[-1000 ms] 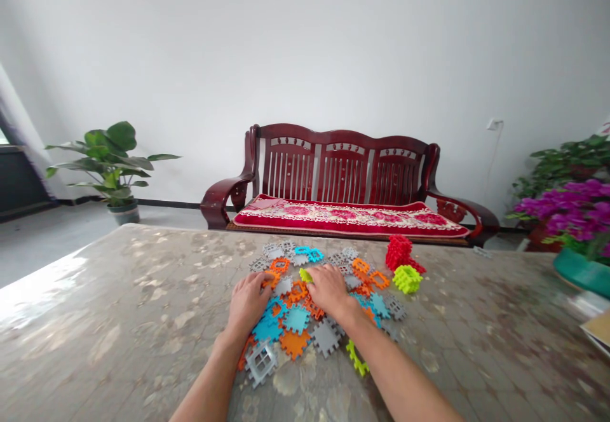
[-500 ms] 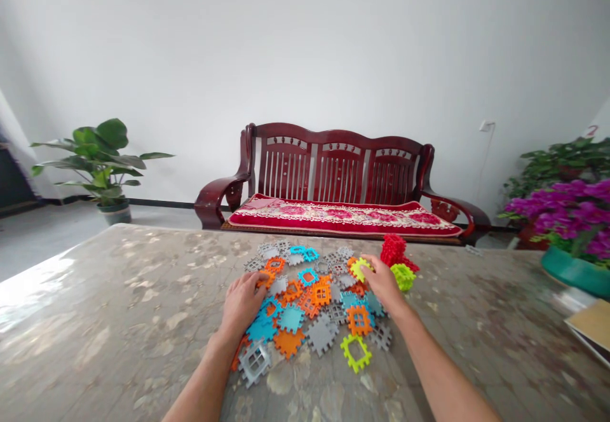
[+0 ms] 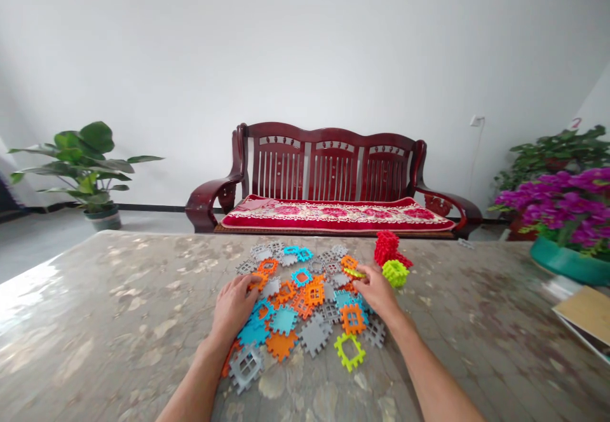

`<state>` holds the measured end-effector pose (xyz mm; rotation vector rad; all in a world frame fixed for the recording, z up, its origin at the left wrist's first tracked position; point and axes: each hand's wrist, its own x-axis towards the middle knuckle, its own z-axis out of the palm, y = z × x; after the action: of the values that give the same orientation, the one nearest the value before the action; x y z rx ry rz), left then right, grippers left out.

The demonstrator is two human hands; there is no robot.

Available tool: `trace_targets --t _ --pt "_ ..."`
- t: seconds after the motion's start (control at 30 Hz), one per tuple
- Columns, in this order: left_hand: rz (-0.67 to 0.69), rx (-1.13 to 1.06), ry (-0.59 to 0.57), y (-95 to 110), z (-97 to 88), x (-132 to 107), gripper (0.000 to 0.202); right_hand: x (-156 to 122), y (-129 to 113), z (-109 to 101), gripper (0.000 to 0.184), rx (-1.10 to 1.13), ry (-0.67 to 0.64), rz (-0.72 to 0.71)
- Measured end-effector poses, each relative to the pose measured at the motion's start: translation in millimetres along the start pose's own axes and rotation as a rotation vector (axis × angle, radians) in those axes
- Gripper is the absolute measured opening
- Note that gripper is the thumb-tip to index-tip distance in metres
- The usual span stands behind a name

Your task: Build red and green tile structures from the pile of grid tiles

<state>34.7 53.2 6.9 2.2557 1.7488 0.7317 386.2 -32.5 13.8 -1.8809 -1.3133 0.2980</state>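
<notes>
A heap of flat interlocking plastic tiles [image 3: 305, 295] in grey, orange, blue and lime lies on the marbled table [image 3: 119, 320]. My left hand [image 3: 232, 304] rests flat on the heap's left side, fingers spread, over blue and orange tiles. My right hand [image 3: 376, 288] sits at the heap's right edge, fingers pinched on a lime tile [image 3: 353, 273]. Just beyond it stand a lime block cube [image 3: 395, 272] and a red block stack [image 3: 388, 248]. A lime frame tile [image 3: 349, 351] lies apart, near my right forearm.
A dark wooden bench [image 3: 328, 174] with a red cushion stands behind the table. A potted green plant [image 3: 86, 168] is on the floor at left. Purple flowers in a teal pot [image 3: 567, 218] and a book [image 3: 584, 311] are at the table's right edge.
My right hand moved from the heap's middle to its right edge, carrying a lime tile toward the lime cube. The left hand stayed put. The view has shifted slightly.
</notes>
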Motion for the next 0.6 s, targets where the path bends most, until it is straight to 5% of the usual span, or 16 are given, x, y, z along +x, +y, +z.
trace_targets --t 0.17,0.4,0.6 --pt "0.004 0.008 -0.001 -1 0.4 1 0.031 -1 -2 -3 0.021 0.013 0.080 -0.092" --pt "-0.014 0.015 -0.042 2 -3.7 0 0.033 -1 -6 -2 0.018 -0.019 0.028 0.035" --pt "-0.008 0.019 -0.023 1 -2.5 1 0.031 5 -3 -20 0.041 0.019 0.284 0.021"
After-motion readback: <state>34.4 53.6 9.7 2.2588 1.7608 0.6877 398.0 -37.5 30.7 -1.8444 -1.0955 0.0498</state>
